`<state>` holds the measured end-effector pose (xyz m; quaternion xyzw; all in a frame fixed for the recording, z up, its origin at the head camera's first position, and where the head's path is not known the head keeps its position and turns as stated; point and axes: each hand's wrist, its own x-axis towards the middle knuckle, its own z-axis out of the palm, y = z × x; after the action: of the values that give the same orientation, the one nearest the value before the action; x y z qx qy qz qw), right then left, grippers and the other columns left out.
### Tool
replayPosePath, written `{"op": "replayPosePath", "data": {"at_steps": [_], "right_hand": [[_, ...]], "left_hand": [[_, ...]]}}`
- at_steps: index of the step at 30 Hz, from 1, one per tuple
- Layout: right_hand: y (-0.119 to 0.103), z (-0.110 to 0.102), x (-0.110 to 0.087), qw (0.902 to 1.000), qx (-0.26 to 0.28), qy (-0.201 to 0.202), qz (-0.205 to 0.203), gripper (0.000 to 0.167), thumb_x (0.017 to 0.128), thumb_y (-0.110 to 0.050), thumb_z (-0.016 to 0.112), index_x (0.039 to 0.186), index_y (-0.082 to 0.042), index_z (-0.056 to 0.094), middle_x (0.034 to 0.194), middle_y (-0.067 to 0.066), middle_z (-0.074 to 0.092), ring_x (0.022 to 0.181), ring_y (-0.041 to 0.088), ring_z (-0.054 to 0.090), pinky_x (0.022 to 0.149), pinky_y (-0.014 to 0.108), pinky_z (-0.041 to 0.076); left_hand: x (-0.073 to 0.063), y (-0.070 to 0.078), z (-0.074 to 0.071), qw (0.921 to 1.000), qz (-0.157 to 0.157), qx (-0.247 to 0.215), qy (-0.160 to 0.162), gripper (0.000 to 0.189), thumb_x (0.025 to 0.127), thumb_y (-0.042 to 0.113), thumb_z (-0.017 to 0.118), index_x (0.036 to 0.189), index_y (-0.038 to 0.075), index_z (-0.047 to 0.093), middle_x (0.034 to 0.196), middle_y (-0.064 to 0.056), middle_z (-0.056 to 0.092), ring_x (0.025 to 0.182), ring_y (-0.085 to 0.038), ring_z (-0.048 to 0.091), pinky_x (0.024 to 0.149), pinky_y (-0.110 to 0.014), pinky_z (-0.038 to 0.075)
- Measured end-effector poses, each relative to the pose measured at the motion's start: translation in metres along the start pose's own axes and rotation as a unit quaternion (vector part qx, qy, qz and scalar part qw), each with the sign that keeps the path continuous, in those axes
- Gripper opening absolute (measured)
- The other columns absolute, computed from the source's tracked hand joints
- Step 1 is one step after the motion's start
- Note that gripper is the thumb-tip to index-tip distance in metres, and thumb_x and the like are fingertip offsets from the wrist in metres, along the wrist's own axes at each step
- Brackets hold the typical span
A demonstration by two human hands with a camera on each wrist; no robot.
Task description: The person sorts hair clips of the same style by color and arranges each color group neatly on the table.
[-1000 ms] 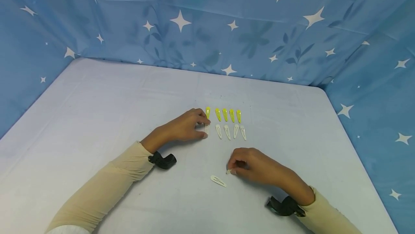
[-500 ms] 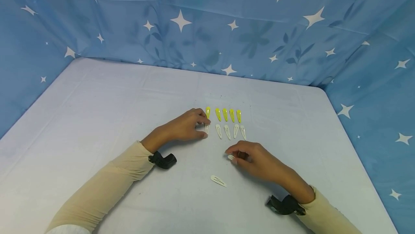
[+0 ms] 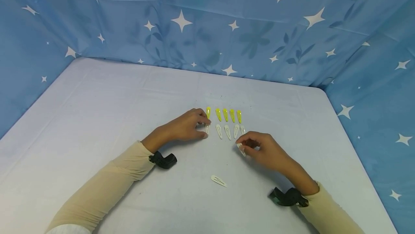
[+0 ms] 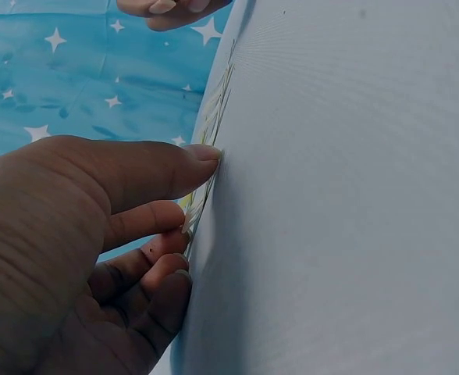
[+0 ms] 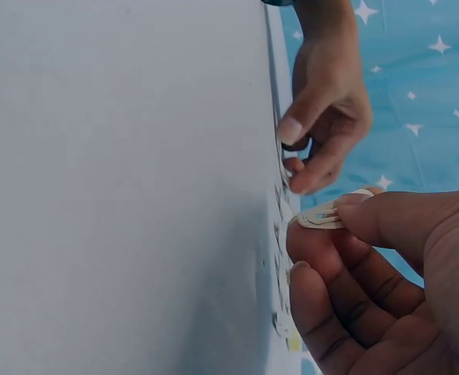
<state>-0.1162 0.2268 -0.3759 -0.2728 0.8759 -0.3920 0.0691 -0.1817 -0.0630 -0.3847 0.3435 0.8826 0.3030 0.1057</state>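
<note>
My left hand rests at the left end of two rows of snap hair clips. Its thumb and forefinger sit at opposite ends of the leftmost white snap hair clip, which lies on the table. Between thumb and forefinger, my right hand pinches another white snap hair clip, held just in front of the right end of the white row. One loose white snap hair clip lies nearer the front. Behind the white row runs a row of yellow snap hair clips.
Several more white clips line up to the right of my left hand. The table wears a white cloth, and a blue star-patterned curtain hangs along its back and sides. Each wrist carries a black camera mount.
My right hand has carried its white clip away from me and slightly right, from beside the loose clip up to the white row. The left hand stays in place.
</note>
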Motion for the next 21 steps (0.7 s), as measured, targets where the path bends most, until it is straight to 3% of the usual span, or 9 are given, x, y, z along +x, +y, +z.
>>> {"op": "replayPosePath", "data": {"at_steps": [7,15,21], "right_hand": [[0.008,-0.009,0.004,0.9992,0.013,0.03,0.022,0.017,0.087,0.001,0.071,0.101,-0.007,0.071,0.093,-0.002,0.067,0.078,0.017,0.06,0.069,0.028,0.052],[0.024,-0.022,0.007,0.9953,0.051,0.062,0.054,0.015,0.091,-0.002,0.068,0.105,-0.001,0.069,0.087,0.008,0.068,0.07,0.021,0.064,0.061,0.026,0.049],[0.009,-0.031,0.012,0.994,0.049,0.069,0.07,0.015,0.09,0.006,0.063,0.105,0.01,0.066,0.088,0.019,0.067,0.07,0.026,0.062,0.059,0.026,0.049]], "left_hand": [[0.001,0.0,0.0,1.0,-0.003,-0.001,0.0,0.043,0.084,0.018,0.076,0.124,0.004,0.067,0.113,-0.004,0.055,0.099,-0.016,0.049,0.085,-0.03,0.043],[0.001,0.0,0.0,0.9999,-0.011,-0.002,-0.003,0.043,0.085,0.019,0.076,0.124,0.005,0.067,0.114,-0.004,0.054,0.099,-0.016,0.049,0.085,-0.03,0.043],[0.001,0.001,0.0,0.9998,-0.017,0.001,-0.005,0.042,0.084,0.019,0.076,0.124,0.006,0.067,0.115,-0.004,0.054,0.1,-0.016,0.048,0.085,-0.029,0.043]]}}
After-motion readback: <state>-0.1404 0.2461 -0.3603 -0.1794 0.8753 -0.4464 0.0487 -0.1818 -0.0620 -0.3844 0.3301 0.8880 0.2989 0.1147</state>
